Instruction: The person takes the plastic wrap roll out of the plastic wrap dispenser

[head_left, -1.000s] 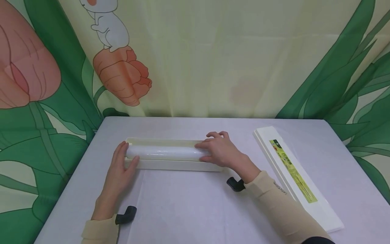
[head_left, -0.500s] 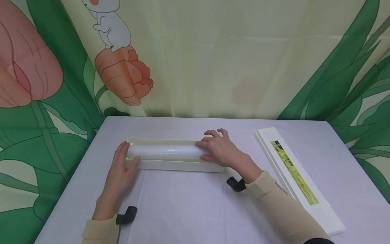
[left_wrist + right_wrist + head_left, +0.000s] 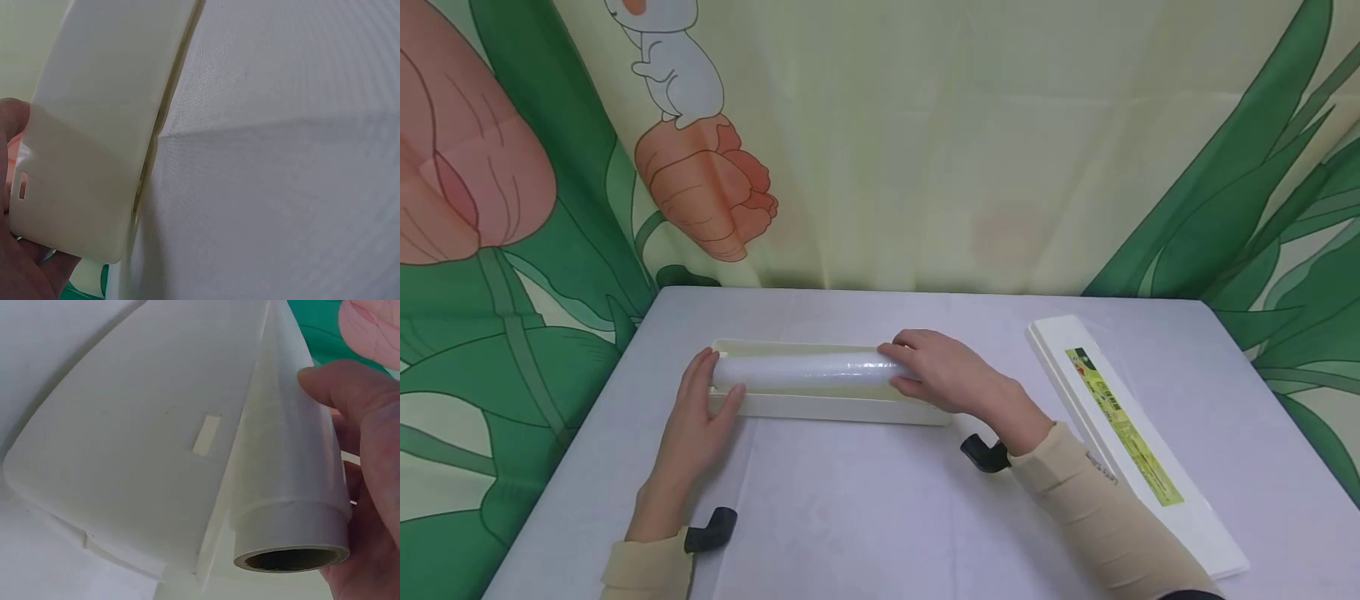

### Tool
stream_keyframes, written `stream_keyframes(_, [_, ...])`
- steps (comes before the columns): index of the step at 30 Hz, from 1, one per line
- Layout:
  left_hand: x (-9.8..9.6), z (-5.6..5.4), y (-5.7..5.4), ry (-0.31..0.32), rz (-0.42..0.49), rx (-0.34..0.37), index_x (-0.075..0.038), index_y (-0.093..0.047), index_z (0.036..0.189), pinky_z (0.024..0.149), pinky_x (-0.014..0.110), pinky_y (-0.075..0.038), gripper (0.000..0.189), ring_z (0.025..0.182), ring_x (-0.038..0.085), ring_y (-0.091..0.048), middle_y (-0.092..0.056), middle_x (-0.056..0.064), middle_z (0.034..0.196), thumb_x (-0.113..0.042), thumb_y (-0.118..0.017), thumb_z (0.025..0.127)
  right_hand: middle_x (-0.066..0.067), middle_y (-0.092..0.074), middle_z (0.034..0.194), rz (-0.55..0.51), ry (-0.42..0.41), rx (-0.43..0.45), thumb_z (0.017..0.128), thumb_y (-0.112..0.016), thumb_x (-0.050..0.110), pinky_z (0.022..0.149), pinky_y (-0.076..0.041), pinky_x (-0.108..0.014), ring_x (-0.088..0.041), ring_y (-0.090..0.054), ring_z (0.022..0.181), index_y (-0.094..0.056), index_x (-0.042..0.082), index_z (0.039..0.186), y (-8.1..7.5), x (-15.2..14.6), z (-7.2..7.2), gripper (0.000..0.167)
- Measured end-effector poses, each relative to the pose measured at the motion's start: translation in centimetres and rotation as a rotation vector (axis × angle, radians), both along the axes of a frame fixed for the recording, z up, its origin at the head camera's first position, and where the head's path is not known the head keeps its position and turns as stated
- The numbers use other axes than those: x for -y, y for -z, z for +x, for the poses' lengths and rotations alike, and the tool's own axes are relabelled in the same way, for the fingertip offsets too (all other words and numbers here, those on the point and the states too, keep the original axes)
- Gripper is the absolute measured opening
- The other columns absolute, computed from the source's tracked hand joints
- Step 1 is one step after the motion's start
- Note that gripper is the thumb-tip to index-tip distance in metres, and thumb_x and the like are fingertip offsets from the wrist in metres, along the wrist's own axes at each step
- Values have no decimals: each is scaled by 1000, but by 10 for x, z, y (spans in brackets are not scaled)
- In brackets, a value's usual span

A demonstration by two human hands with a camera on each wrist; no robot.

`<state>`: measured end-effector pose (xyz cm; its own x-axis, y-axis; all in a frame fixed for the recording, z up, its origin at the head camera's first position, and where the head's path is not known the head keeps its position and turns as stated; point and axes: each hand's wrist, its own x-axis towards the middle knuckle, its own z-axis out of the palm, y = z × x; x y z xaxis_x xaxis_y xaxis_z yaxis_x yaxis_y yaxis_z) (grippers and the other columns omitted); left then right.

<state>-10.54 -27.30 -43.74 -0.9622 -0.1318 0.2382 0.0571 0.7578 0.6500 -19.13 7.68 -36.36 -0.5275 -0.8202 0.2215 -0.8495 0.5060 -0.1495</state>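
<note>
A clear, glossy roll of cling film [image 3: 805, 371] lies in an open white plastic box [image 3: 842, 407]. With its thumb and fingers, my right hand [image 3: 951, 375] grips the roll's right end. That end is raised above the box's front wall in the right wrist view, where the hollow core [image 3: 290, 556] shows. The roll's left end still sits low in the box. My left hand [image 3: 688, 433] holds the left end of the box, its thumb [image 3: 14, 117] at the front rim and other fingers around the end.
A long white lid-like piece [image 3: 1195, 525] with a yellow-green label [image 3: 1123, 425] lies slanted at the right, beside my right sleeve. A white cloth covers the table [image 3: 850, 508]. Behind the table hangs a patterned curtain [image 3: 925, 167].
My right hand has closed its fingers around the roll's right end and lifted it slightly, so the roll now tilts. The left hand and box stay in place.
</note>
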Motion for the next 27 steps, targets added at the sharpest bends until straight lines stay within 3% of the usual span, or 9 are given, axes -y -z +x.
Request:
stream_keyframes(4, [-1, 0, -1, -1, 2, 2, -1, -28, 156, 110, 67, -28, 69, 146, 43, -26, -21, 18, 163, -35, -56, 103, -8, -62, 108, -10, -3, 3, 94, -69, 16, 75, -54, -34, -21, -61, 82, -63, 4, 126, 2, -1, 1, 35])
stream_keyframes(8, [-1, 0, -1, 0, 3, 2, -1, -28, 156, 111, 67, -27, 69, 146, 43, -26, -21, 18, 163, -34, -56, 103, -9, -60, 107, -9, -6, -10, 95, -67, 17, 69, -53, -33, -19, -58, 74, -62, 3, 125, 3, -1, 1, 34])
stream_keyframes(15, [0, 1, -1, -3, 3, 14, -2, -27, 157, 111, 67, -27, 69, 146, 43, -25, -20, 17, 163, -36, -55, 103, -9, -62, 113, -21, -8, 18, 95, -64, 20, 75, -55, -34, -20, -62, 81, -62, 3, 128, 2, 1, 4, 37])
stream_keyframes(19, [0, 1, 0, -7, -3, 11, -2, -28, 156, 110, 67, -28, 69, 146, 42, -26, -21, 17, 163, -37, -55, 103, -6, -64, 116, -30, -29, 20, 94, -70, 27, 80, -55, -34, -19, -64, 88, -62, 6, 131, 2, 0, 4, 43])
stream_keyframes(27, [1, 1, 2, -2, -1, 0, -1, -27, 157, 110, 67, -27, 69, 146, 43, -26, -21, 18, 163, -37, -54, 104, -5, -65, 113, -88, -109, -58, 89, -77, 20, 75, -55, -33, -20, -64, 85, -62, 8, 130, 6, 0, 2, 46])
